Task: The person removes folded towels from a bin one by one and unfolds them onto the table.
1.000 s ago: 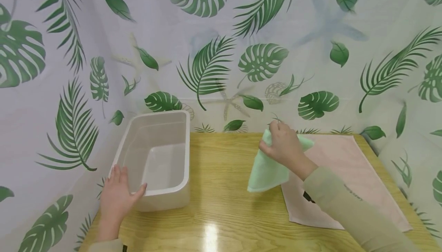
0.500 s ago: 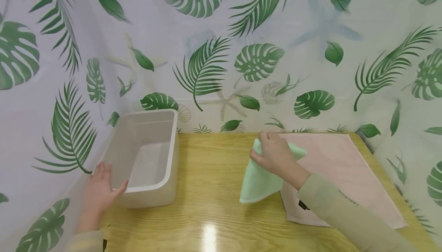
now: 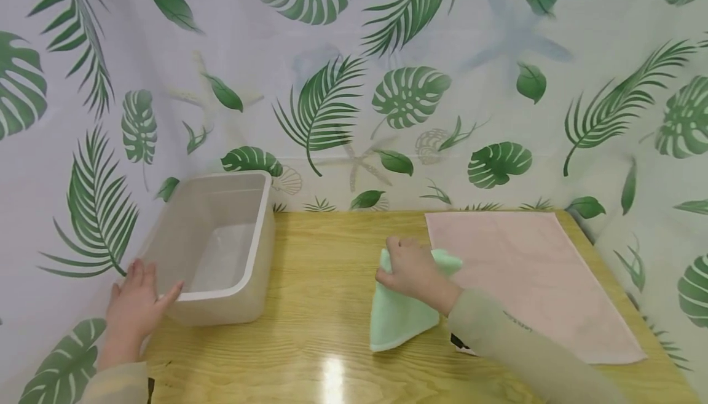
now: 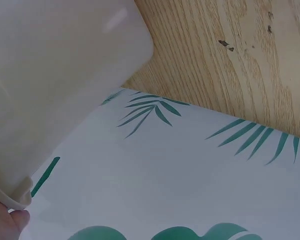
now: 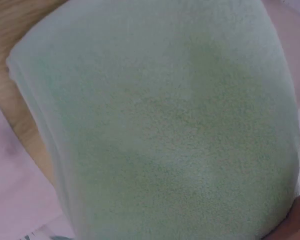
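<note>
A mint-green towel (image 3: 404, 318) hangs folded from my right hand (image 3: 415, 272), which pinches it near its top edge above the table. In the right wrist view the green towel (image 5: 175, 125) fills most of the frame, with a few fingers (image 5: 295, 220) at its lower right edge. My left hand (image 3: 135, 305) lies at the near left corner of a whitish plastic bin (image 3: 257, 256), fingers extended along the rim. The left wrist view shows the outer wall of the bin (image 4: 55, 75) and a fingertip (image 4: 20, 218) at its rim. Nothing shows inside the bin.
A pink towel (image 3: 525, 269) lies spread flat on the right of the wooden table (image 3: 315, 269), partly behind my right forearm. A leaf-printed curtain (image 3: 332, 115) surrounds the table at the back and sides. The bin stands close to the left side curtain.
The bin has slid left toward the curtain along with my left hand. My right hand has carried the green towel left and nearer to me. The view has shifted slightly.
</note>
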Available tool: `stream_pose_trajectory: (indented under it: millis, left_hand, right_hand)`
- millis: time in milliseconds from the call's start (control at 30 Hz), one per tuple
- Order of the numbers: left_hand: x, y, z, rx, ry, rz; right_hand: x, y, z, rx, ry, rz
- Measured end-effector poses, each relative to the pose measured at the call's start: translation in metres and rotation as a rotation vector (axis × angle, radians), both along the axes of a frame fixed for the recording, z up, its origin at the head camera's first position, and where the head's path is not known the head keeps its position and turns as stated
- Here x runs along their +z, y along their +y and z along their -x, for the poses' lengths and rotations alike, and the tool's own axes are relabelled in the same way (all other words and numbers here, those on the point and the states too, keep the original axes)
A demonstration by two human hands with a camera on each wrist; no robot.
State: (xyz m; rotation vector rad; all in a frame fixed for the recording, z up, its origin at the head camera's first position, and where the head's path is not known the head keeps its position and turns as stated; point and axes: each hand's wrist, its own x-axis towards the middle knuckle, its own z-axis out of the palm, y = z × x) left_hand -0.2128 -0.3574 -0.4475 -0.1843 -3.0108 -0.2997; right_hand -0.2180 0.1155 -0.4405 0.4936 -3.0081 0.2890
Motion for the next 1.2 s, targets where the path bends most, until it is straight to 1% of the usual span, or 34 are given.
stream_pose_trajectory:
  millis: [167, 300, 467, 567, 667, 767, 833, 933, 1033, 1200]
  left_hand:
    - [-0.001, -0.002, -0.001, 0.054, -0.050, -0.024]
    - [0.000, -0.003, 0.000, 0.074, -0.073, -0.051]
    - [0.001, -0.002, 0.002, 0.104, -0.121, -0.086]
    - [0.001, -0.003, 0.002, 0.125, -0.137, -0.094]
    - [0.000, -0.002, 0.001, 0.142, -0.129, -0.104]
    - [0.000, -0.001, 0.001, 0.154, -0.110, -0.111]
    - [0.000, 0.000, 0.002, 0.157, -0.102, -0.119]
    - [-0.001, 0.002, 0.003, 0.159, -0.094, -0.124]
    - [-0.001, 0.002, 0.002, 0.168, -0.095, -0.130]
    - [-0.003, -0.004, -0.002, 0.193, -0.094, -0.123]
  right_hand:
    - [-0.022, -0.008, 0.013, 0.004, -0.069, 0.051]
    - [-0.037, -0.011, 0.025, 0.000, -0.072, 0.090]
    - [-0.058, -0.013, 0.037, -0.008, -0.027, 0.095]
    - [-0.072, -0.015, 0.042, -0.005, 0.021, 0.088]
    - [-0.089, -0.016, 0.047, 0.004, 0.094, 0.055]
    - [-0.106, -0.018, 0.052, -0.002, 0.147, 0.018]
    - [-0.114, -0.020, 0.053, -0.014, 0.167, 0.008]
    - [-0.123, -0.022, 0.054, -0.032, 0.182, 0.034]
    - [-0.129, -0.023, 0.054, -0.034, 0.160, 0.046]
    - [-0.138, -0.024, 0.053, 0.002, 0.049, 0.002]
